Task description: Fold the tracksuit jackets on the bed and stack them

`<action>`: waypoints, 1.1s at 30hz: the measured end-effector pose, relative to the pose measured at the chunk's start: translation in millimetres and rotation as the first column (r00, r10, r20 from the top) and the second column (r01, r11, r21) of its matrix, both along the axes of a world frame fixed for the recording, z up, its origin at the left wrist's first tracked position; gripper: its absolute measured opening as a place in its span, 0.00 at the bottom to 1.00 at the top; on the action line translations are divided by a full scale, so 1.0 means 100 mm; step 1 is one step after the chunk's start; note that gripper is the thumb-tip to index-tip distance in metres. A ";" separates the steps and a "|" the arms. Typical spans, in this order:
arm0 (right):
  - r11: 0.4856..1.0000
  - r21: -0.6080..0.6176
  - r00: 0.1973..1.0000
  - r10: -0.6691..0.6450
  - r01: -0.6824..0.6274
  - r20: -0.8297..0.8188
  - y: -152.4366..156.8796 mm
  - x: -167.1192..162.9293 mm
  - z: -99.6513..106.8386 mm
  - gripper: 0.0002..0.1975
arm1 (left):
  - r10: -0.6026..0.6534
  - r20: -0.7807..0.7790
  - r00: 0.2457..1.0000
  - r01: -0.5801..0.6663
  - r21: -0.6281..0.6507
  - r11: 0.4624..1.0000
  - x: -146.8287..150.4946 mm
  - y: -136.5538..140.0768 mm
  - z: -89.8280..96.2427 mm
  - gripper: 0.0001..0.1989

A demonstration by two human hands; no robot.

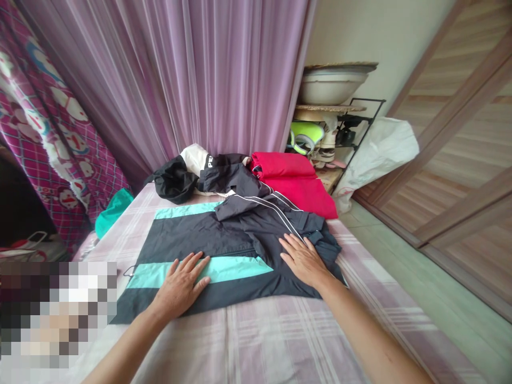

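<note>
A dark jacket (pixel 188 234) with mint-green bands and thin white piping lies spread on the bed. My left hand (pixel 182 282) rests flat on its near mint band, fingers stretched out. Farther right, my right hand (pixel 303 260) lies flat on the dark fabric beside the white piping, its fingers spread. Neither hand grips anything. Part of the jacket's right side is folded and bunched near my right hand. A small cord loop sticks out at the jacket's left edge.
Folded red fabric (pixel 296 178) lies behind the jacket, beside a black-and-white garment (pixel 194 160) and a crumpled black item (pixel 174 180). The plaid bedsheet (pixel 276 341) covers the bed. A purple curtain (pixel 208 69) hangs behind; a rack with basins (pixel 334 85) stands back right.
</note>
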State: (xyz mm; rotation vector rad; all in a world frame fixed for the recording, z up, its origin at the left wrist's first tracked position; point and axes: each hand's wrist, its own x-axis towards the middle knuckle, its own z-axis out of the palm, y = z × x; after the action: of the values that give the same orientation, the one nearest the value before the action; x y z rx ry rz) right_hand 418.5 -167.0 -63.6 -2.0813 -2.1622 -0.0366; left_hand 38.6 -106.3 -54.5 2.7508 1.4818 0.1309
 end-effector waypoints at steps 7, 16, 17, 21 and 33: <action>0.998 0.054 0.999 -0.015 0.018 -0.046 -0.01 -0.07 -0.03 0.25 | -0.017 -0.014 1.000 0.017 -0.029 0.999 0.56 0.66 0.75 0.20; 0.997 0.070 0.998 -0.010 0.014 -0.059 -0.04 -0.08 0.01 0.24 | -0.281 -0.027 0.959 0.282 0.045 0.958 1.84 1.53 1.13 0.26; 0.997 0.074 0.998 -0.009 0.014 -0.065 -0.04 -0.08 0.01 0.24 | -0.285 -0.072 0.956 0.288 0.025 0.957 1.91 1.56 1.12 0.26; 0.993 0.117 0.996 0.011 0.000 -0.093 -0.04 -0.07 -0.03 0.23 | -0.321 -0.188 0.928 0.328 0.003 0.945 1.98 1.62 1.13 0.19; 0.923 0.309 0.913 -0.095 0.231 -0.398 0.01 0.13 -0.14 0.36 | -0.453 -0.249 0.856 0.509 0.252 0.823 0.84 1.30 1.80 0.09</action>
State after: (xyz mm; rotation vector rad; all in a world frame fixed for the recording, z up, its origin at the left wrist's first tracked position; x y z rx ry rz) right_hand 432.0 -166.2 -77.5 -1.8763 -1.6163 -0.0339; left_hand 122.2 23.3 125.4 3.3775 0.7804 0.1177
